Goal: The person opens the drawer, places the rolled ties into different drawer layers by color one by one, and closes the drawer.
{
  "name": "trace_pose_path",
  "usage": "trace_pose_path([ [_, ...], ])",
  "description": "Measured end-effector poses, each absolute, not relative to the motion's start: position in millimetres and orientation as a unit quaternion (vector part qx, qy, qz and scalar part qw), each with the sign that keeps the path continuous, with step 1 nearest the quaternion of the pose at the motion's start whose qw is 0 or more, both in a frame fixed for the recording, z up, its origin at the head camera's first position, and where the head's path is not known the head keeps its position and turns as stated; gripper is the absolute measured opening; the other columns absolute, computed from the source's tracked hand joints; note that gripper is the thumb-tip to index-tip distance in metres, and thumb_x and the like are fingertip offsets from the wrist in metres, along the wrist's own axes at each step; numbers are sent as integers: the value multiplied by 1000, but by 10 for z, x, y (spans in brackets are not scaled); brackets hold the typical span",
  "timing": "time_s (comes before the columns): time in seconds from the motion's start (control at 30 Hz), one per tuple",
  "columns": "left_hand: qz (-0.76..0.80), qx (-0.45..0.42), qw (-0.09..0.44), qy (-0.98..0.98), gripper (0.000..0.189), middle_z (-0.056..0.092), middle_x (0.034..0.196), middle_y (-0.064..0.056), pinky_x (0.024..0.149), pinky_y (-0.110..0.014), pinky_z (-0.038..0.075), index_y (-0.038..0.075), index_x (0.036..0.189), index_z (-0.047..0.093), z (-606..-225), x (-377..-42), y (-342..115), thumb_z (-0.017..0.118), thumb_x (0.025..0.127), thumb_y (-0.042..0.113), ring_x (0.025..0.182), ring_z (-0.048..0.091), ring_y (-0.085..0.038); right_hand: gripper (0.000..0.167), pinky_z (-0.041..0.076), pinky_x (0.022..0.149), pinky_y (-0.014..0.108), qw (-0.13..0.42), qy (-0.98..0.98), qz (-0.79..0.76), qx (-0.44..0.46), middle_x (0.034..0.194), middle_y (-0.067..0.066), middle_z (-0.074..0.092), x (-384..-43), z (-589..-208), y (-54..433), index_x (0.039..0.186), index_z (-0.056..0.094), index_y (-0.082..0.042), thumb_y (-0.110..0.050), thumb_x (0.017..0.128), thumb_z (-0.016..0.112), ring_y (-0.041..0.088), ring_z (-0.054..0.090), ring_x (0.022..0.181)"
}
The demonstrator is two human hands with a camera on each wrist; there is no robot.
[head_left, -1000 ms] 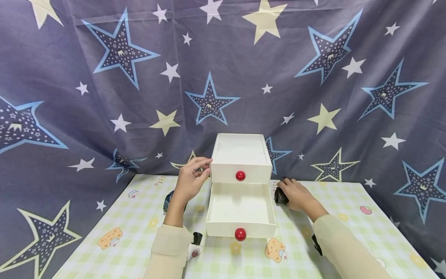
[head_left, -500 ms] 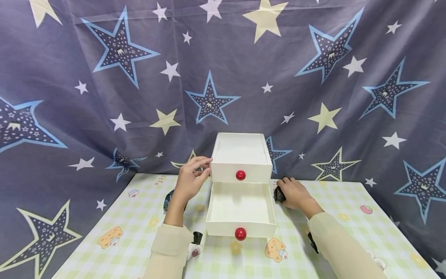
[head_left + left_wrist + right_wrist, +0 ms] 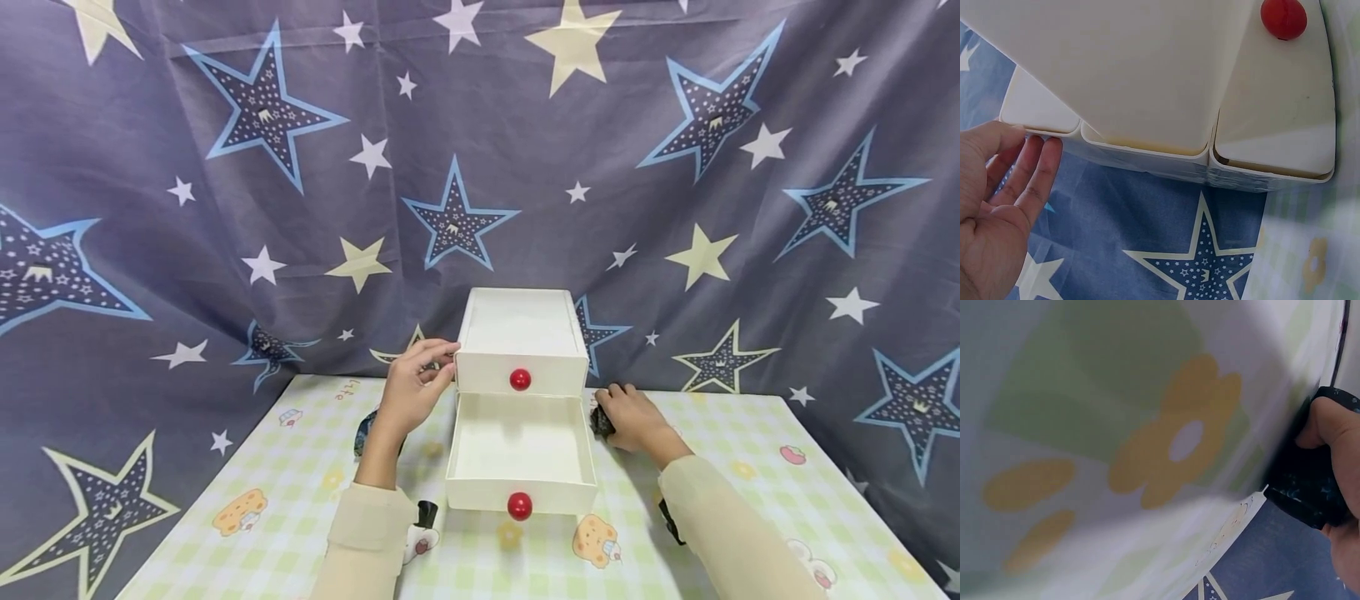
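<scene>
A white drawer unit (image 3: 522, 321) with red knobs stands upright at the back of the table. Its middle drawer (image 3: 525, 493) is pulled out, and its inside shows bare. My left hand (image 3: 411, 387) rests at the unit's upper left side, fingers extended. In the left wrist view, the thumb and fingertips of the left hand (image 3: 997, 200) meet the edge of the top tier (image 3: 1041, 103). To the right of the unit, my right hand (image 3: 633, 417) grips a dark, small-patterned bundle (image 3: 601, 422). The right wrist view shows the thumb over this black bundle (image 3: 1307, 481).
A dark blue patterned item (image 3: 364, 432) lies left of the unit, partly hidden behind the left forearm. Under the unit's middle tier is a bottom drawer (image 3: 1279, 119), pushed in. A star-printed curtain (image 3: 480, 125) hangs behind the checked tablecloth (image 3: 285, 508).
My right hand and forearm have shifted slightly left, closer to the unit, with the dark bundle still in the fingers. My left hand and the drawers have stayed put.
</scene>
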State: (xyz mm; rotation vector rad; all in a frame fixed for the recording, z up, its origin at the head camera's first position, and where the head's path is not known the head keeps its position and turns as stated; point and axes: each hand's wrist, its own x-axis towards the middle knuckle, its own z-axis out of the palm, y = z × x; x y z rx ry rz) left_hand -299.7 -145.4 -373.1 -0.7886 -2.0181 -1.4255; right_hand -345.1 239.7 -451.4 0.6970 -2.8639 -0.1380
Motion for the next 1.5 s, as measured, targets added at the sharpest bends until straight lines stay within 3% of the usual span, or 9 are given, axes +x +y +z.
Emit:
trace_pose_path([
  [0.23,-520,-304,275,-749,30,65,123,-11,78,-31,63,3,125,72,-3727,-2995,-1476,70,96,-1,102,67,-27,61,54,87,54,110,-963,-61,238,111,18,60,-3470,-4519,2414,124,59,-6,-30,77,88,40,57,99],
  [0.47,-516,-301,275,-754,30,65,123,-8,78,-35,64,3,125,72,-3729,-2993,-1481,70,96,-1,101,67,-23,66,54,87,53,112,-965,-75,227,110,18,59,-3452,-4492,2444,124,55,-3,-35,77,88,40,57,97],
  [0.7,-513,-297,276,-757,30,65,124,-9,78,-30,63,4,125,72,-3712,-2987,-1491,69,96,-2,101,67,-23,66,52,85,54,154,-956,-72,241,103,17,56,-3407,-4380,2484,117,53,-4,-39,75,91,40,56,92],
  [0.87,-517,-296,272,-755,30,65,123,-7,79,-31,63,4,125,72,-3719,-2990,-1493,70,96,-2,102,67,-24,64,52,83,53,164,-952,-80,245,106,17,57,-3350,-4228,2522,114,53,-5,-43,77,90,38,55,89],
  [1.1,-521,-298,268,-754,29,65,123,-6,78,-36,64,4,125,72,-3733,-2988,-1474,70,96,-1,101,66,-21,60,51,78,53,189,-945,-100,249,102,17,56,-3252,-3938,2551,109,53,-6,-34,72,91,39,53,86],
  [1.5,-519,-296,270,-755,29,65,123,-6,77,-30,63,4,125,73,-3735,-2984,-1486,69,96,-1,101,66,-20,61,52,75,53,246,-919,-129,279,99,16,54,-3024,-3446,2504,110,54,-5,-34,71,91,39,53,82],
])
